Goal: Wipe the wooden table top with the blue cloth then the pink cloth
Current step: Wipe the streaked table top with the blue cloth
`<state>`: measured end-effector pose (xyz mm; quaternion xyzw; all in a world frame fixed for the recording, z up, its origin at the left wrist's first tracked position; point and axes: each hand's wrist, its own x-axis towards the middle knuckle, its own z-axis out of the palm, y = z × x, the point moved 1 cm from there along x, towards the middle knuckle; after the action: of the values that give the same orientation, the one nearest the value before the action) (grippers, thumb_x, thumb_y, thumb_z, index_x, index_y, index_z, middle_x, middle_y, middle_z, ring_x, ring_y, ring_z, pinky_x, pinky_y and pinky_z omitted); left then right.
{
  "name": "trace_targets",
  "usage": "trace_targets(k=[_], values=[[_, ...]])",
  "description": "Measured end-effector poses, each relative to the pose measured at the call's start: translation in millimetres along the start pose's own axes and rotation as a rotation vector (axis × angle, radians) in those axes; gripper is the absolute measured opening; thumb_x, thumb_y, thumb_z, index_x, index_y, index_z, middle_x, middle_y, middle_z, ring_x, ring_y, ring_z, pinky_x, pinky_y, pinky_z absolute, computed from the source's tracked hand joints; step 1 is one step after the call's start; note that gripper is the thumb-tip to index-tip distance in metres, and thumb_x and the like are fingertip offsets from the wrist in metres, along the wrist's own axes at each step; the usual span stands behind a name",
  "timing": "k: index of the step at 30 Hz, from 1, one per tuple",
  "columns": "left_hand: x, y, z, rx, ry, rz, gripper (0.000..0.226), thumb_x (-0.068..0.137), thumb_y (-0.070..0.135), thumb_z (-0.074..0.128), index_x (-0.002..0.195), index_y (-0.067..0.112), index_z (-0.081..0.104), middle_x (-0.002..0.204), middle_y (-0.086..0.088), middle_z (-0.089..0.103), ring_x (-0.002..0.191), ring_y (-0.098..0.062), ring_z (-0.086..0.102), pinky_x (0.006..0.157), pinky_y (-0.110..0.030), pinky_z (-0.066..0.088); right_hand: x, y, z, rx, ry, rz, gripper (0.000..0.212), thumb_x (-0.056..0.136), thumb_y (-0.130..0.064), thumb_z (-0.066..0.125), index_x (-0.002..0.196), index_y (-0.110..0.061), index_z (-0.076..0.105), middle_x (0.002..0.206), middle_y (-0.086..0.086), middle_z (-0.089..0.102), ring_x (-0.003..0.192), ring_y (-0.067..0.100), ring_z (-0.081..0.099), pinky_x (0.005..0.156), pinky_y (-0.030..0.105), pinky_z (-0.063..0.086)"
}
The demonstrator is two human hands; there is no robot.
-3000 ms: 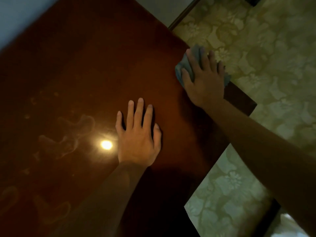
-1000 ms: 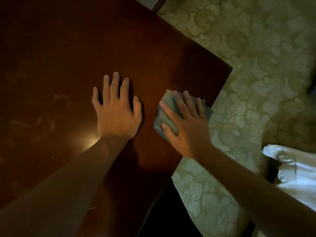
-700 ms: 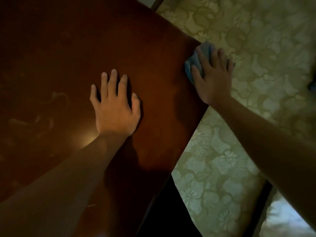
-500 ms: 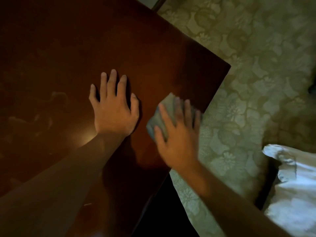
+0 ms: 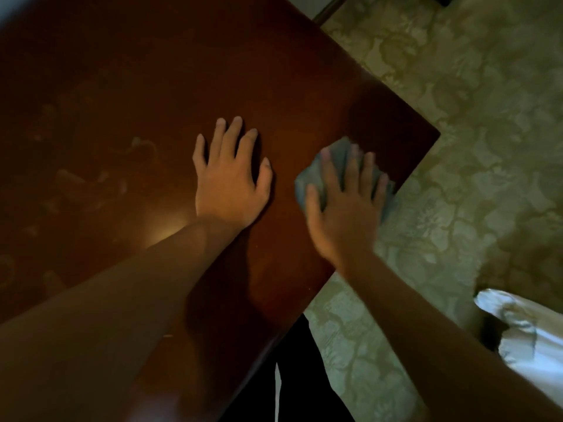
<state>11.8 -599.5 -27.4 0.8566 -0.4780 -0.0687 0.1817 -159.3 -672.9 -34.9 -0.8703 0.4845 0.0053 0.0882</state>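
Blue cloth (image 5: 336, 166) lies near the bench (image 5: 152, 86) edge at three o'clock, pressed flat under the spread right hand (image 5: 344, 205) to wipe; the left hand (image 5: 228, 181), fingers splayed, braces beside it.

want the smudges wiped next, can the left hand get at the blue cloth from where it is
Probably yes: the left hand lies flat beside the blue cloth, bare table top between, though the right hand covers the cloth.

We see the blue cloth (image 5: 336, 166) bunched flat under the right hand (image 5: 344, 208), at the wooden table top's (image 5: 152, 86) right edge, spilling slightly past it. The dark, glossy, reddish-brown top shows faint smears left of the left hand (image 5: 228, 184).
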Motion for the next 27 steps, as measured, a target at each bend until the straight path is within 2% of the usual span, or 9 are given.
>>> trace_targets(k=[3, 5, 9, 14, 17, 19, 24, 27], values=[[1, -6, -7, -0.125, -0.005, -0.019, 0.045, 0.101, 0.032, 0.047, 0.141, 0.013, 0.051, 0.156, -0.009, 0.038, 0.151, -0.024, 0.019, 0.122, -0.043, 0.001, -47, -45, 15, -0.019, -0.029, -0.274, 0.062, 0.101, -0.055, 0.030, 0.156, -0.027, 0.032, 0.168, 0.017, 0.019, 0.155, 0.040, 0.013, 0.124, 0.062, 0.009], [-1, -10, -15, -0.196, -0.006, -0.014, 0.039, 0.100, 0.026, 0.050, 0.136, 0.012, 0.055, 0.150, -0.009, 0.044, 0.147, -0.024, 0.028, 0.120, -0.039, 0.008, -71, -60, 23, 0.003, -0.032, -0.382, 0.060, 0.101, -0.052, 0.037, 0.153, -0.025, 0.035, 0.167, 0.017, 0.021, 0.156, 0.038, 0.013, 0.124, 0.061, 0.008], [-19, -26, -35, -0.140, -0.003, -0.003, 0.035, 0.098, 0.022, 0.052, 0.129, 0.011, 0.060, 0.140, -0.010, 0.053, 0.136, -0.026, 0.043, 0.112, -0.035, 0.021, -38, -52, 20, -0.012, -0.066, -0.525, 0.060, 0.100, -0.055, 0.037, 0.153, -0.028, 0.039, 0.166, 0.013, 0.027, 0.154, 0.037, 0.021, 0.123, 0.061, 0.016], [-59, -61, -56, -0.098, 0.072, -0.178, 0.034, 0.096, 0.024, 0.050, 0.126, 0.015, 0.062, 0.137, -0.006, 0.055, 0.132, -0.023, 0.046, 0.106, -0.034, 0.022, 73, -74, 4, -0.083, -0.071, -0.405, 0.066, 0.100, -0.058, 0.024, 0.160, -0.032, 0.022, 0.168, 0.014, 0.020, 0.155, 0.039, 0.015, 0.123, 0.062, 0.014], [-86, -86, -64, -0.068, 0.116, -0.288, 0.034, 0.096, 0.026, 0.049, 0.127, 0.016, 0.061, 0.137, -0.005, 0.055, 0.132, -0.021, 0.044, 0.106, -0.034, 0.022, 100, -111, 4, -0.072, -0.074, -0.377, 0.067, 0.101, -0.057, 0.023, 0.161, -0.030, 0.019, 0.169, 0.016, 0.015, 0.155, 0.040, 0.010, 0.123, 0.064, 0.010], [-102, -101, -67, -0.052, 0.152, -0.364, 0.035, 0.096, 0.026, 0.049, 0.128, 0.016, 0.060, 0.139, -0.005, 0.053, 0.132, -0.021, 0.043, 0.108, -0.037, 0.022, 76, -139, 8, -0.069, -0.065, -0.451, 0.066, 0.102, -0.055, 0.026, 0.162, -0.028, 0.021, 0.169, 0.016, 0.015, 0.156, 0.040, 0.010, 0.123, 0.062, 0.009], [-137, -129, -79, -0.001, 0.253, -0.586, 0.036, 0.096, 0.030, 0.049, 0.131, 0.020, 0.054, 0.142, -0.004, 0.049, 0.135, -0.023, 0.041, 0.110, -0.042, 0.022, -52, -180, 28, -0.024, -0.146, -0.869, 0.063, 0.102, -0.053, 0.036, 0.159, -0.027, 0.032, 0.168, 0.016, 0.021, 0.155, 0.040, 0.014, 0.124, 0.061, 0.010], [-153, -147, -85, 0.051, 0.263, -0.651, 0.040, 0.096, 0.032, 0.048, 0.134, 0.018, 0.052, 0.147, -0.006, 0.045, 0.140, -0.022, 0.036, 0.112, -0.044, 0.019, -44, -181, 30, -0.007, -0.173, -0.991, 0.061, 0.101, -0.053, 0.039, 0.156, -0.028, 0.040, 0.166, 0.014, 0.027, 0.155, 0.037, 0.020, 0.125, 0.059, 0.011]])
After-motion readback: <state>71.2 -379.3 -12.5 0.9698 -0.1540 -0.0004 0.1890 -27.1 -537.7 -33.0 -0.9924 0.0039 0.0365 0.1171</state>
